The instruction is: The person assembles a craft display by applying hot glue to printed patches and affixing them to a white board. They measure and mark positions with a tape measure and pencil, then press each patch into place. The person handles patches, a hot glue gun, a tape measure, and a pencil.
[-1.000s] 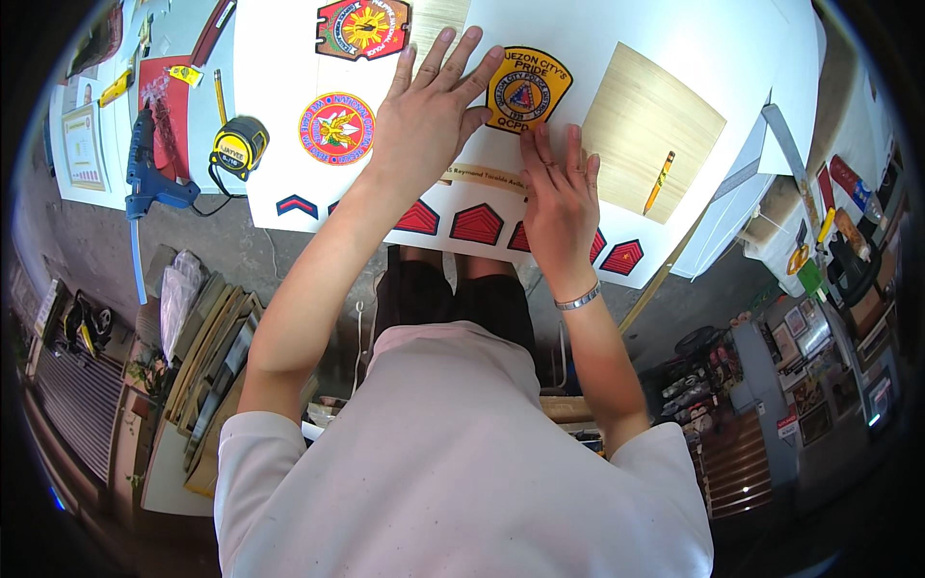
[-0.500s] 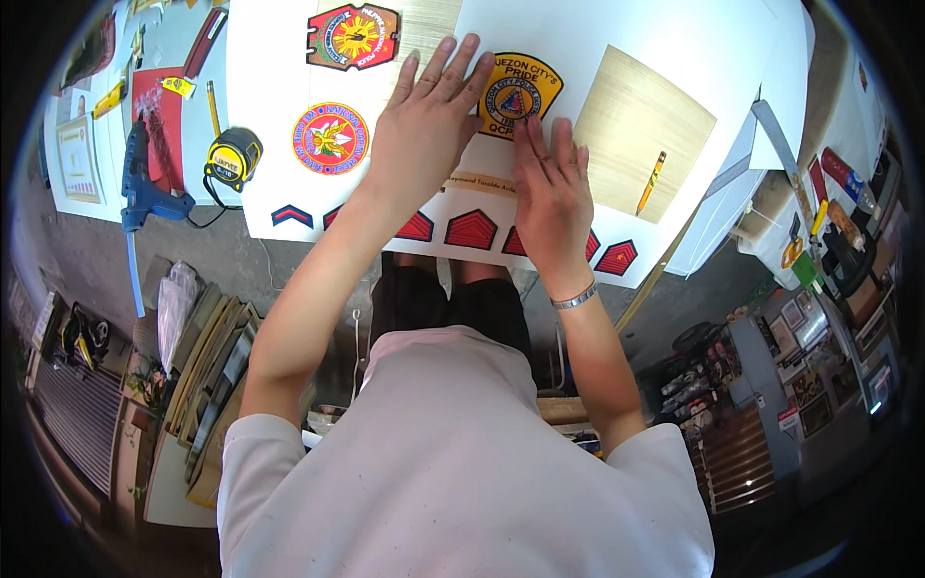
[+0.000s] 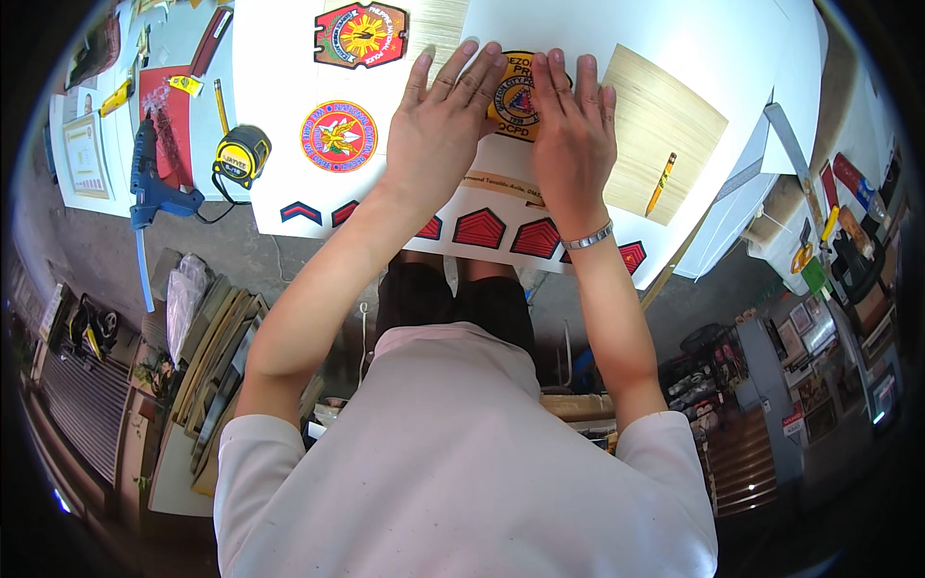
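Note:
My left hand (image 3: pixel 445 125) and my right hand (image 3: pixel 572 135) lie flat, fingers spread, side by side on a yellow shield-shaped embroidered patch (image 3: pixel 513 96) that rests on a white board (image 3: pixel 674 29). Both hands cover the patch's sides; only its middle shows between them. A tan name strip (image 3: pixel 503 186) lies just below my hands. A row of red chevron patches (image 3: pixel 479 228) runs along the board's near edge.
A round red patch (image 3: pixel 338 136) and a red sunburst patch (image 3: pixel 361 35) lie left of my hands. A yellow tape measure (image 3: pixel 241 154) and a blue glue gun (image 3: pixel 149 183) sit further left. A wooden panel (image 3: pixel 665 130) with a yellow pencil (image 3: pixel 660 183) lies at the right.
My right hand has moved up from the board's near edge onto the yellow patch, beside my left hand. Both hands now press on the patch.

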